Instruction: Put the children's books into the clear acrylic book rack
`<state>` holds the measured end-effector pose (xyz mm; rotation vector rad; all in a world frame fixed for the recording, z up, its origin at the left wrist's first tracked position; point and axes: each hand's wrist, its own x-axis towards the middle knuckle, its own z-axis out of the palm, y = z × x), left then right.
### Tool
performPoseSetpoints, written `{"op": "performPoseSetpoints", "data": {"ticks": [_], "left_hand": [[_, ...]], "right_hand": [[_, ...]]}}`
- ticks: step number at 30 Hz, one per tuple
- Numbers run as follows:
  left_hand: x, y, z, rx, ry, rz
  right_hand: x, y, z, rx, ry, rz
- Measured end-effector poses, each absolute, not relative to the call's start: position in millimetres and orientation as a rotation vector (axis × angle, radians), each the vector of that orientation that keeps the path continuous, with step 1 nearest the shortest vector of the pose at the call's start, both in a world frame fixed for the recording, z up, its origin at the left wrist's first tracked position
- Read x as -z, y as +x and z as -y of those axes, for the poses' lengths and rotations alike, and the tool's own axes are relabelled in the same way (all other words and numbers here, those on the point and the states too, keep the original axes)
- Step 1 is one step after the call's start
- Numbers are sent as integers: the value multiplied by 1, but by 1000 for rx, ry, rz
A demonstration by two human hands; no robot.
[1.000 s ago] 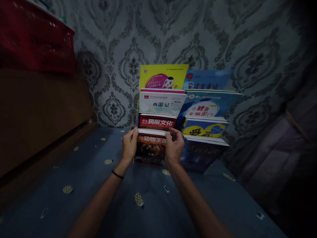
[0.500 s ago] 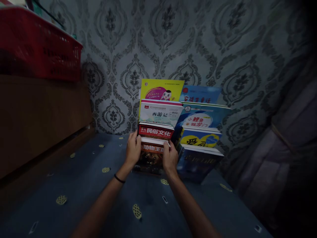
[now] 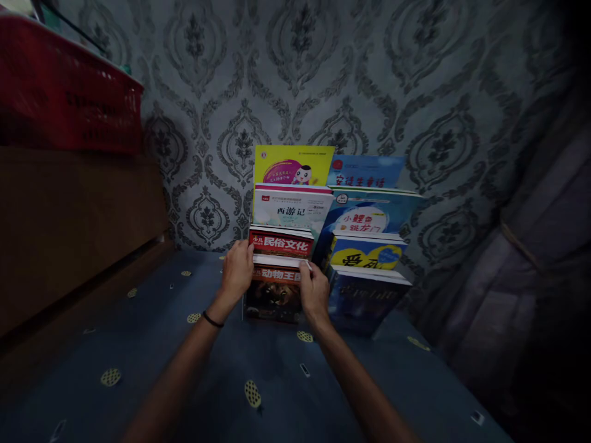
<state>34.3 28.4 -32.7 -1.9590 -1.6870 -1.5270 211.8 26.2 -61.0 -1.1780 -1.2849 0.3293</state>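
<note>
Two stepped rows of picture books stand upright against the wall. At the front of the left row is a dark book with a lion on its cover (image 3: 274, 298). My left hand (image 3: 237, 271) is closed at its upper left edge, close to the red-covered book (image 3: 281, 243) just behind. With thumb and fingers, my right hand (image 3: 314, 292) grips the lion book's upper right corner. Farther back are a white book (image 3: 290, 212) and a yellow book (image 3: 295, 161). The fingers behind the covers are hidden.
The right row holds a dark blue book (image 3: 364, 301), a yellow-and-blue book (image 3: 369, 253) and blue ones behind. A red basket (image 3: 101, 111) sits on a brown wooden cabinet (image 3: 83, 227) at left. A tied curtain (image 3: 498, 307) hangs at right. Pineapple-patterned blue cloth (image 3: 184, 381) lies underneath.
The view has shifted slightly, so the books appear a little farther left. My left hand has slid slightly outward along the book's left edge. My right hand stays at the upper right corner.
</note>
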Motion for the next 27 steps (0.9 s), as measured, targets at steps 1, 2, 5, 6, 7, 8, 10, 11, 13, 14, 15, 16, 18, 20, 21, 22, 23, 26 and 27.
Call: {"op": "performPoseSetpoints", "data": {"ticks": [1,2,5,6,7,8,10,11,13,14,15,16,18,20,21,22,23,26,27], "left_hand": [[32,32,-30,1521,-1964,1690],[32,30,-31,1530,-1978,1692],[30,22,-33,1605,-2054,1681],[29,19,-33,1625,-2078,1672],[28,17,-33,1635,-2096,1664],[28,16,-32,1637,-2108,1658],[27,14,-31,1633,-2131,1650],[26,13,-30,1633,-2145,1644],[26,13,-29,1634,-2170,1632],[25,13,-28,1637,-2181,1625],[25,13,-27,1642,-2190,1618],[25,13,-27,1649,-2197,1609],[26,12,-26,1662,-2208,1593],[26,12,-26,1677,-2214,1578],[26,12,-26,1684,-2216,1570],[27,12,-26,1699,-2217,1564],[27,12,-26,1721,-2217,1559],[26,13,-26,1807,-2210,1550],[26,13,-25,1846,-2206,1544]], "right_hand": [[62,212,-27,-329,-1179,1285],[63,213,-28,-335,-1179,1285],[65,214,-33,-361,-1150,1273],[66,214,-34,-369,-1131,1267],[67,215,-35,-376,-1112,1263],[67,215,-37,-384,-1096,1262],[68,216,-38,-404,-1075,1266],[68,216,-38,-417,-1067,1267],[67,216,-38,-445,-1054,1266],[66,216,-37,-457,-1049,1265],[65,216,-36,-465,-1044,1265],[65,216,-35,-468,-1039,1266],[63,216,-33,-466,-1026,1270],[62,216,-31,-465,-1012,1265],[61,215,-31,-468,-1005,1261],[61,215,-30,-473,-996,1259],[60,215,-30,-474,-989,1256],[59,214,-29,-466,-971,1260],[58,214,-28,-471,-970,1265]]}}
